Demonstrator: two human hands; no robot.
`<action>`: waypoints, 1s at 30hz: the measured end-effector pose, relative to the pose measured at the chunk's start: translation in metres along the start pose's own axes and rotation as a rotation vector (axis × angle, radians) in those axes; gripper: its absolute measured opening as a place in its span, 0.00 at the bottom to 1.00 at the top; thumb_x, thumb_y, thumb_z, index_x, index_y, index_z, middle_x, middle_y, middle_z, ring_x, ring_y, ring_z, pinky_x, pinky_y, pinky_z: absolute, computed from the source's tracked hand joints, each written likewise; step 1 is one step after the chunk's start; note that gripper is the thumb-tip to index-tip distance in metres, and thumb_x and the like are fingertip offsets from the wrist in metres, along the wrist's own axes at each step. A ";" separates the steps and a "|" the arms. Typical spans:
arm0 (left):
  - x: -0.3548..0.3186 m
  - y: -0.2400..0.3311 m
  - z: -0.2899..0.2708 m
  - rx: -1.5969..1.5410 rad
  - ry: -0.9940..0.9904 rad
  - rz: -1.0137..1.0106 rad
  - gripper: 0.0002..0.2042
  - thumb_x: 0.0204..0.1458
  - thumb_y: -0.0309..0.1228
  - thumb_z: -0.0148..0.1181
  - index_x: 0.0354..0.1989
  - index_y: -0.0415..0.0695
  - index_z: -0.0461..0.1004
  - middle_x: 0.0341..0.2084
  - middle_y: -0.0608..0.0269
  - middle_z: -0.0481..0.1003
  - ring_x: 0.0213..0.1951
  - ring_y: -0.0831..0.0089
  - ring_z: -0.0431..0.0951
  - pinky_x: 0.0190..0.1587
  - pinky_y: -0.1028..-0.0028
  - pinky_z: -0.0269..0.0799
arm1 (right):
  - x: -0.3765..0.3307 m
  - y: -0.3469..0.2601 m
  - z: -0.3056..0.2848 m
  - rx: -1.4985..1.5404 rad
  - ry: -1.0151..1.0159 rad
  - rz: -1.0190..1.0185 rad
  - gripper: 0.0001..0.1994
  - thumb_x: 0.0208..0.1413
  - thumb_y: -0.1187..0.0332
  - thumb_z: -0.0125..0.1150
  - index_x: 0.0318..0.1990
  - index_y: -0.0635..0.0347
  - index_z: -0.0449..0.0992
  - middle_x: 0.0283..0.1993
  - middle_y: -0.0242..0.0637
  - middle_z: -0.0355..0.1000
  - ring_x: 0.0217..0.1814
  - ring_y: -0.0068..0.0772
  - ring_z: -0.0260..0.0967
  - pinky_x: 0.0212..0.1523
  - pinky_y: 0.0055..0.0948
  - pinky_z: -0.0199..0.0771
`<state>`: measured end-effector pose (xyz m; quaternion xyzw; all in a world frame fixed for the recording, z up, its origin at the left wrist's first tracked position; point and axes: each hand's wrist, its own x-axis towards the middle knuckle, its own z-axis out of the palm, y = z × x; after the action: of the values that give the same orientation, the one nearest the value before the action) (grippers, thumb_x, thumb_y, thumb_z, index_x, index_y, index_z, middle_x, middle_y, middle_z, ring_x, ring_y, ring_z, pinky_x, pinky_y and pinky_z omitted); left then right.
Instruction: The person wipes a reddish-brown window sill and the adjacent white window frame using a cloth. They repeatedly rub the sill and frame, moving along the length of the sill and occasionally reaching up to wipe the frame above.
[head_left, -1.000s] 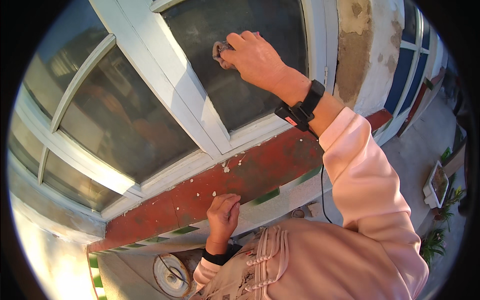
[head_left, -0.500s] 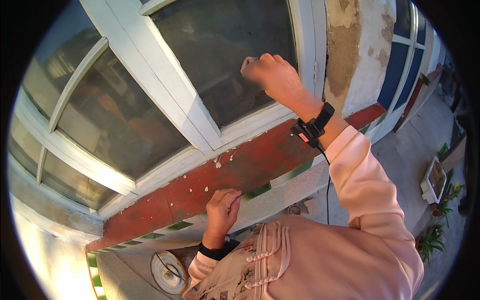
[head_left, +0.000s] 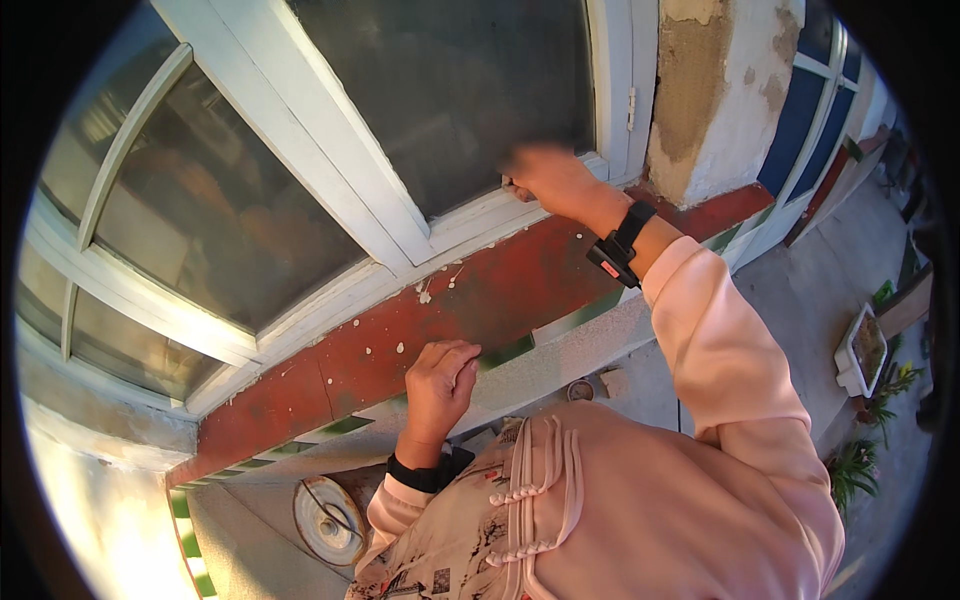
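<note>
My right hand (head_left: 562,183) is closed at the lower edge of the window's glass pane (head_left: 460,110), next to the white frame. A small bit of crumpled greyish cloth (head_left: 515,190) shows under its fingers; most of it is hidden and the fingertips are blurred. My left hand (head_left: 440,388) is at the front edge of the red painted sill (head_left: 490,285), its fingers curled and the thumb against them. Nothing shows in it. Black bands sit on both wrists.
The white window frame (head_left: 330,170) has more panes on the left. A patchy plastered wall (head_left: 705,90) stands right of it. Below the sill lie a round whitish lid (head_left: 330,522) and a small round pot (head_left: 580,390). A white planter (head_left: 862,350) with plants stands far right.
My right hand has moved down the glass with the cloth, from mid-pane to the bottom edge by the frame. My left hand has stayed near the sill's edge. The view has shifted slightly.
</note>
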<state>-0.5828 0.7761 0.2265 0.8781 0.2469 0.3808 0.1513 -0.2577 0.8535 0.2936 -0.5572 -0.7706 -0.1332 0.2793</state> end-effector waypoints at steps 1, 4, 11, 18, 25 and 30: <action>0.001 0.000 0.000 0.003 -0.012 -0.019 0.09 0.44 0.21 0.64 0.35 0.42 0.79 0.33 0.55 0.79 0.37 0.58 0.78 0.39 0.66 0.75 | -0.004 0.001 -0.001 -0.124 -0.094 0.024 0.06 0.43 0.77 0.56 0.28 0.53 0.73 0.39 0.36 0.70 0.35 0.42 0.72 0.33 0.40 0.71; 0.002 0.000 0.000 -0.051 -0.017 -0.082 0.08 0.45 0.21 0.63 0.36 0.42 0.79 0.33 0.55 0.79 0.37 0.57 0.78 0.39 0.66 0.75 | -0.011 -0.008 -0.011 -0.126 -0.060 0.160 0.07 0.54 0.69 0.53 0.37 0.49 0.77 0.40 0.39 0.71 0.39 0.42 0.74 0.38 0.41 0.74; 0.013 -0.004 0.004 -0.169 0.026 -0.287 0.09 0.50 0.22 0.61 0.40 0.40 0.79 0.33 0.53 0.79 0.36 0.62 0.81 0.38 0.70 0.74 | -0.038 -0.055 -0.008 0.580 -0.015 0.396 0.23 0.57 0.54 0.55 0.55 0.56 0.70 0.47 0.49 0.75 0.49 0.54 0.72 0.47 0.43 0.73; 0.013 -0.012 0.001 -0.163 0.086 -0.355 0.08 0.50 0.22 0.61 0.40 0.39 0.79 0.34 0.54 0.79 0.35 0.66 0.81 0.38 0.72 0.74 | -0.076 -0.052 0.006 -0.039 -0.071 0.583 0.18 0.56 0.63 0.57 0.54 0.49 0.74 0.56 0.40 0.70 0.59 0.46 0.66 0.56 0.41 0.68; 0.006 -0.013 0.014 -0.057 0.085 -0.260 0.08 0.49 0.22 0.62 0.38 0.40 0.79 0.36 0.55 0.79 0.38 0.61 0.79 0.40 0.69 0.74 | -0.079 -0.062 0.027 0.023 -0.338 0.085 0.23 0.48 0.56 0.64 0.54 0.44 0.75 0.62 0.39 0.62 0.64 0.46 0.56 0.57 0.51 0.64; -0.005 -0.018 0.010 -0.013 0.118 -0.291 0.09 0.48 0.21 0.62 0.38 0.41 0.79 0.37 0.54 0.79 0.40 0.59 0.79 0.42 0.68 0.74 | -0.074 -0.090 0.050 0.103 -0.357 0.162 0.25 0.45 0.55 0.66 0.53 0.47 0.75 0.62 0.47 0.59 0.62 0.53 0.56 0.55 0.52 0.65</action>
<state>-0.5840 0.7876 0.2089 0.8082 0.3775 0.4075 0.1956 -0.3390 0.7906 0.2200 -0.6172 -0.7662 0.0302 0.1765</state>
